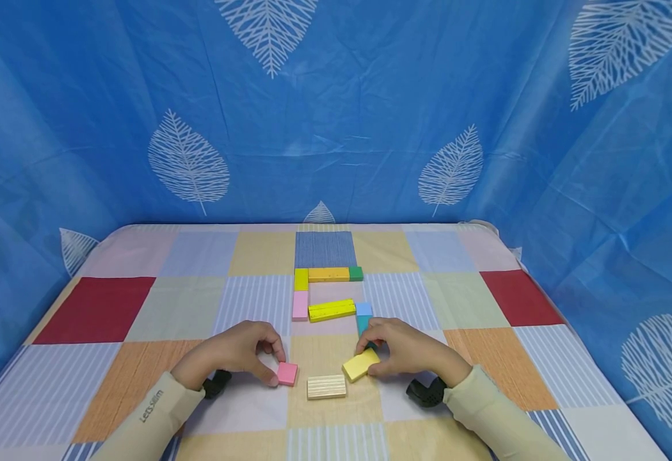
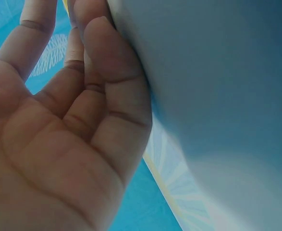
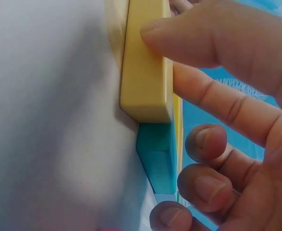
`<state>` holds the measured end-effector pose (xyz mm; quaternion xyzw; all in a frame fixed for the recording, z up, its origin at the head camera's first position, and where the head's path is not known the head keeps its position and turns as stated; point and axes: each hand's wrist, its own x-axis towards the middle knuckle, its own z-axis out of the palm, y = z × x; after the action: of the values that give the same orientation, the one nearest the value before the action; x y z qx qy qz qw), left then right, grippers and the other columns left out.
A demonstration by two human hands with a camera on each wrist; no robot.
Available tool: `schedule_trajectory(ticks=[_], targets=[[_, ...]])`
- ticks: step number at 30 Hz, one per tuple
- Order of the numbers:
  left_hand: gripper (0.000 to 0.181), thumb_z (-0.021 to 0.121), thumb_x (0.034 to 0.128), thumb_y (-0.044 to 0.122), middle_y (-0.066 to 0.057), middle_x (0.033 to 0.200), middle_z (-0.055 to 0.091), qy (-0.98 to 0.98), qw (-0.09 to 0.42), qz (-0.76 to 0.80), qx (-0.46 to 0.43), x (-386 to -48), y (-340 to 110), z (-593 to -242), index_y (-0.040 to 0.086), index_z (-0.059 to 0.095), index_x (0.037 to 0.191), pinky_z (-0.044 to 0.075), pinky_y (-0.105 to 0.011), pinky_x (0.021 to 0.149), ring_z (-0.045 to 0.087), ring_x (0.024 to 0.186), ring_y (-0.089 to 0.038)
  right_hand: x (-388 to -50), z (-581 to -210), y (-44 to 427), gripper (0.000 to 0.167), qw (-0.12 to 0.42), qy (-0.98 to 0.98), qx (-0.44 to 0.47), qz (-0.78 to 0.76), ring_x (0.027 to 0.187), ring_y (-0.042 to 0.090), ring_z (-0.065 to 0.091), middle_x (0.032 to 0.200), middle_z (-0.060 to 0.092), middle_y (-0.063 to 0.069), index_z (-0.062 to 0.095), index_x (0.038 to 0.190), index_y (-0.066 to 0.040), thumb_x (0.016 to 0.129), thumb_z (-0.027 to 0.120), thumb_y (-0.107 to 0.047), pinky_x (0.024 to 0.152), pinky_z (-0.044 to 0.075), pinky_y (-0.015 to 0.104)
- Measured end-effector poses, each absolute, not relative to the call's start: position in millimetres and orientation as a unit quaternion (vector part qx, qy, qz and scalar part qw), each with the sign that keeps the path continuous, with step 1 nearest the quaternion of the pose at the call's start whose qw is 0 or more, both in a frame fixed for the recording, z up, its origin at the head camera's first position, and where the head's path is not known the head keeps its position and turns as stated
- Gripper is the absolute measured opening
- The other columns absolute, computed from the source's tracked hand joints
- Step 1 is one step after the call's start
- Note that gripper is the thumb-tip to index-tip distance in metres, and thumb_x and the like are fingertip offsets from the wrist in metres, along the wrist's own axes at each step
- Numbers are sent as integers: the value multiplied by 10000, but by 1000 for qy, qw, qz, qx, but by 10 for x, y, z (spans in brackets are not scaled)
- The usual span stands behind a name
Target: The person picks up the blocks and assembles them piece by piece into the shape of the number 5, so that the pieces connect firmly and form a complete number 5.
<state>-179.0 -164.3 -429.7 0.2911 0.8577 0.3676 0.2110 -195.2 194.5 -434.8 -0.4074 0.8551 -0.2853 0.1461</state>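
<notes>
My left hand (image 1: 245, 351) holds a small pink block (image 1: 287, 374) between thumb and fingertips at the table's near middle. In the left wrist view the fingers (image 2: 124, 96) are bent and the block is hidden. My right hand (image 1: 408, 346) pinches a pale yellow block (image 1: 360, 365), set at a slant. The right wrist view shows the thumb on one face of that pale yellow block (image 3: 145, 72), a teal block (image 3: 157, 159) just past its end, and the other fingers curled free. Between the hands lies a plain wooden block (image 1: 326, 387) with a grooved top.
Farther back, an orange block (image 1: 329, 274) joins a green block (image 1: 356, 274) and a yellow-green block (image 1: 301, 280). A light pink block (image 1: 300, 306), a bright yellow block (image 1: 331, 310) and a light blue block (image 1: 363, 308) lie nearer. A patchwork cloth (image 1: 180, 301) covers the table; blue curtains surround it.
</notes>
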Motion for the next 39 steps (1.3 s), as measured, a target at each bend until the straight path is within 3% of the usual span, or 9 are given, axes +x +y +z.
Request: schedule_trajectory(ticks=[39], targets=[[252,990,772,154,96,928,609,860,211,365,288,-1791,-1640,-4303,169,777,906,441,-254,772,485,838,-69,-1948,-4363,1951,239,140,855,-411,-284,811,26,419,923,548,-117,796,1090,-161,881,911,-145,742,395,249]])
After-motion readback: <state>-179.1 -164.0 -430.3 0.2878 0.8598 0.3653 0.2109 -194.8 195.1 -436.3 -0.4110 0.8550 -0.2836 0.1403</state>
